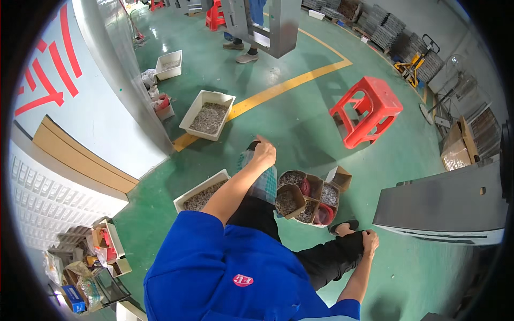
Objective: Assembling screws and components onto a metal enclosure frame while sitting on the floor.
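Green floor (300, 115) all round; clock readings centred on my left hand (265, 153). Grey cabinet (439, 200) sits well apart toward 3–4, red stool (372, 107) at 2, tipped-looking in the fisheye. Pale tray of small bits (217, 97) at 10, a second pale tray (198, 189) at 8, partly behind my left forearm. Cluster of open cardboard boxes (315, 186), loose bits inside, between 4 and 5, just beside my left leg. Key relation: teal-checked panel (262, 184) runs along that leg directly at 6, long axis about 12-to-6; my left hand is at its 12 end, so left is clearly the nearer. Right hand (369, 241) is out at 4, over my black trouser knee (345, 251); seen from there, boxes and panel both lie toward 10, boxes closer. Grip: left fingers look curled, can't tell whether they pinch the panel's edge or just rest on it. Right drapes over the knee; can't tell if it's clutching cloth.
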Available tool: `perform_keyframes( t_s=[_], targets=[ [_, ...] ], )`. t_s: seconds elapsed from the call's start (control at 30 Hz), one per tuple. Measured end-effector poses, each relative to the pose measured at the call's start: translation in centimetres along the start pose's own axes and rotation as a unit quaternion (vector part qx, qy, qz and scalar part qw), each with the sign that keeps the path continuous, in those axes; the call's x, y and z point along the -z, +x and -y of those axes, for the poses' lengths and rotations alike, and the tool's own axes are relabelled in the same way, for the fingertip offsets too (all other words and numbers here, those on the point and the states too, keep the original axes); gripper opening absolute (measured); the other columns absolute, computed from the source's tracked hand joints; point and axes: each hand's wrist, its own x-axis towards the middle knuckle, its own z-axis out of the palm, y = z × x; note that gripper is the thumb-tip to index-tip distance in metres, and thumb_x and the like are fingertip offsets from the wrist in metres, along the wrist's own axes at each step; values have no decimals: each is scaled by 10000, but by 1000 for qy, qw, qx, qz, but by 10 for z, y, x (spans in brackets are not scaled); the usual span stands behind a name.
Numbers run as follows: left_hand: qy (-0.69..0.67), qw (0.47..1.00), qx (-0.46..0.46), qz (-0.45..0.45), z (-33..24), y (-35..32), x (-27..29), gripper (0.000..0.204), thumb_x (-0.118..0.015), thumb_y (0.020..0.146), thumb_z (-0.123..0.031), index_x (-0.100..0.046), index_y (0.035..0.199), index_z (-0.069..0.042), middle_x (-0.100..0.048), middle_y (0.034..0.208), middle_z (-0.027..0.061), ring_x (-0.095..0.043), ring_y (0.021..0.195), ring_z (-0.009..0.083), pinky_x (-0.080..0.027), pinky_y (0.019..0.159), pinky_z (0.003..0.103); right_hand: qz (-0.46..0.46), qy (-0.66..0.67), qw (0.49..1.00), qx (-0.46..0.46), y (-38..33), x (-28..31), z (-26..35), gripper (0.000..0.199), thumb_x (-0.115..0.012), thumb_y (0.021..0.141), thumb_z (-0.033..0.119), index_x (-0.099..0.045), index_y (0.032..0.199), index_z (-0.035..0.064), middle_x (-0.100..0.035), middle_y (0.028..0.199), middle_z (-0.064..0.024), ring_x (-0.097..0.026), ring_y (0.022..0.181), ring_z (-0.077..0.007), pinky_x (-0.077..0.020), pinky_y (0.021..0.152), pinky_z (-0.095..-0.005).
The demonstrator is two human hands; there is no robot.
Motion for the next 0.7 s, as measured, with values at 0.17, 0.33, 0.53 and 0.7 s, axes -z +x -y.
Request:
perform_keyframes(
  t_s=[0.17, 0.33, 0.53, 0.7],
  targets=[
    [-32, 997, 25, -64, -1, -4, -14, 366, -587, 749, -201, -671, 989, 61, -372, 1163, 517, -675, 820, 337, -543, 627, 314, 37, -4, 999, -9, 2, 10, 11, 315, -631, 719, 293, -713, 942, 86, -677, 933, -166, -633, 906, -349, -487, 825, -421],
    [-85, 995, -46, -31, -3, -9, -14, 239, -637, 702, -217, -718, 803, -15, -457, 1148, 450, -678, 753, 316, -546, 591, 339, 20, -28, 999, -5, -3, 8, 11, 317, -636, 717, 300, -713, 939, 87, -677, 935, -169, -634, 908, -349, -490, 824, -420],
    [-221, 964, -48, -140, 4, -18, -4, 247, -656, 746, -285, -681, 620, -73, -676, 858, 150, -658, 750, 265, -527, 682, 398, -29, -42, 999, 13, -9, 4, 10, 285, -637, 715, 282, -718, 920, 102, -676, 931, -161, -633, 896, -340, -494, 815, -429],
    [-418, 898, 11, -137, 15, 11, 6, 256, -707, 725, -286, -686, 730, -32, -668, 870, 122, -627, 790, 326, -497, 709, 412, -32, -23, 999, -11, -10, 6, 12, 274, -644, 714, 276, -718, 918, 108, -678, 924, -149, -631, 895, -328, -492, 817, -426]
  ],
)
